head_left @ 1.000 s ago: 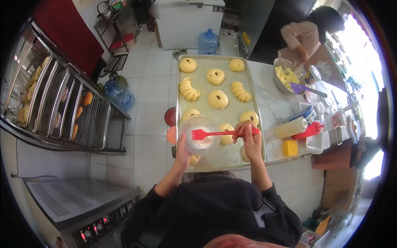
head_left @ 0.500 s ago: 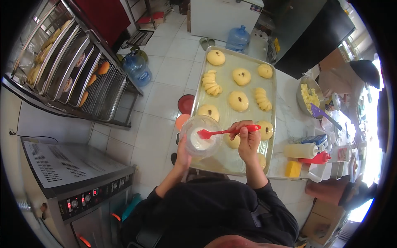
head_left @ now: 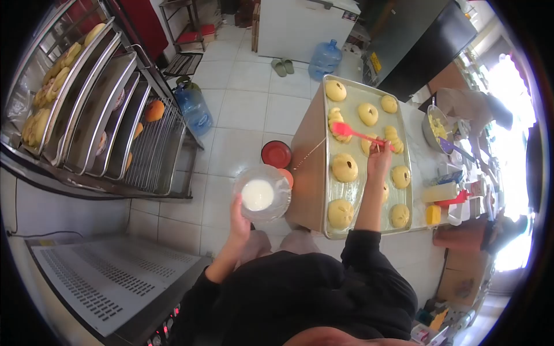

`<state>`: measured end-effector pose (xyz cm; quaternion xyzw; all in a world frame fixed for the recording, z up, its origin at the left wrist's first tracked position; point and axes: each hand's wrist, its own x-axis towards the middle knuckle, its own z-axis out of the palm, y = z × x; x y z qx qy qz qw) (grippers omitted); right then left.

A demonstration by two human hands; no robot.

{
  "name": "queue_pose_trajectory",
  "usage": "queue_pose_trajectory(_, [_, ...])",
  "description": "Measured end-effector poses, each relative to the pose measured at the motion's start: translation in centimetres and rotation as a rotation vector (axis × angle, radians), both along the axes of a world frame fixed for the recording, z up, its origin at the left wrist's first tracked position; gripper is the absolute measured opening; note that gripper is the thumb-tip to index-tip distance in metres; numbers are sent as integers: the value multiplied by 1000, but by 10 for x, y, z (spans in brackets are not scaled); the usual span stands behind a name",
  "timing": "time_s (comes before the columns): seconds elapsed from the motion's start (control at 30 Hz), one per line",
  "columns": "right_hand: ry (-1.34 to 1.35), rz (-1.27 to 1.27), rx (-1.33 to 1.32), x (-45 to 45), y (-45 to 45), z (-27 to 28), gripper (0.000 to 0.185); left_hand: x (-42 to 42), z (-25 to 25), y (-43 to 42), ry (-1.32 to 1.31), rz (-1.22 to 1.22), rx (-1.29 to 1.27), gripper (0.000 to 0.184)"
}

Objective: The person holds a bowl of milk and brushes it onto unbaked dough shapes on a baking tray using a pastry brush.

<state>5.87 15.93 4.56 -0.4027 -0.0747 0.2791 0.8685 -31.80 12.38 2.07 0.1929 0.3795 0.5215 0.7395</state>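
Note:
My left hand [head_left: 239, 220] is closed on the side of a clear plastic bowl [head_left: 278, 203] with white liquid [head_left: 257, 195] in it, held out over the floor left of the table. In my right hand [head_left: 378, 160] is the handle of a red pastry brush [head_left: 360, 136]. Its head points left, over or touching a ridged dough piece at the upper left of the metal tray [head_left: 329, 228]. Several shiny yellow dough buns [head_left: 344, 168] lie in rows on the tray, most with a dark spot on top. My right forearm partly hides some of them.
A rack of trays [head_left: 109, 109] with baked goods stands at left, above a vented metal oven [head_left: 109, 282]. Right of the tray are squeeze bottles [head_left: 441, 192] and a bowl [head_left: 430, 131] with a purple spatula. Another person [head_left: 456, 109] is at the right.
The brush has left the bowl and moved up and right to the far-left dough piece. My left hand has drawn the bowl leftward, off the tray. The view has shifted left.

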Motion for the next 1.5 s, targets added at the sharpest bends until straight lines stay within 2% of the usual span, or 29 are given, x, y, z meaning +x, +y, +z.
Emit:
queue_pose_trajectory(0.07, [-56, -155, -13, 23, 14, -20, 20, -25, 6, 12, 2, -16, 34, 45])
queue_pose_trajectory(0.17, [-322, -240, -206, 49, 32, -61, 22, -47, 13, 28, -8, 17, 39, 48])
queue_pose_trajectory(0.27, [-349, -337, -325, 41, 30, -66, 24, -60, 15, 44, -21, 48, 4, 48])
queue_pose_trajectory(0.37, [-626, -378, -461, 28, 12, -54, 27, -67, 21, 71, -15, 36, 33, 48])
queue_pose_trajectory(0.5, [-668, -527, -534, 26, -5, -52, 31, -66, 21, 114, 3, -3, 42, 49])
queue_pose_trajectory(0.63, [-700, -599, -519, -8, 12, -20, 31, -58, 9, 174, -44, -57, 131, 49])
queue_pose_trajectory(0.7, [-706, -531, -462, -21, 30, -21, 34, -45, 16, 205, -43, -113, 120, 50])
queue_pose_trajectory(0.77, [-524, -471, -398, -24, 50, -38, 32, -29, 19, 240, -51, -164, 117, 50])
queue_pose_trajectory(0.87, [-397, -485, -352, -22, 53, -57, 30, 0, 27, 283, -25, -210, 73, 51])
queue_pose_trajectory(0.97, [-435, -536, -434, -23, 38, -62, 27, 30, 37, 321, -12, -268, 91, 52])
queue_pose_trajectory(1.07, [-479, -685, -533, -29, 20, -47, 26, 68, 37, 370, -16, -399, 89, 51])
queue_pose_trajectory(1.17, [-408, -781, -659, -30, 16, -42, 26, 103, 37, 406, -34, -525, 86, 50])
queue_pose_trajectory(1.27, [-389, -997, -487, -44, 47, -15, 28, 141, 31, 446, -45, -659, 125, 49])
queue_pose_trajectory(1.37, [-282, -960, -444, -53, 76, -24, 27, 178, 32, 486, -5, -804, 156, 55])
queue_pose_trajectory(1.4, [-296, -915, -554, -55, 83, -30, 26, 189, 34, 497, -20, -844, 169, 53])
queue_pose_trajectory(1.5, [-204, -1108, -542, -62, 98, -40, 25, 220, 38, 534, -26, -979, 176, 51])
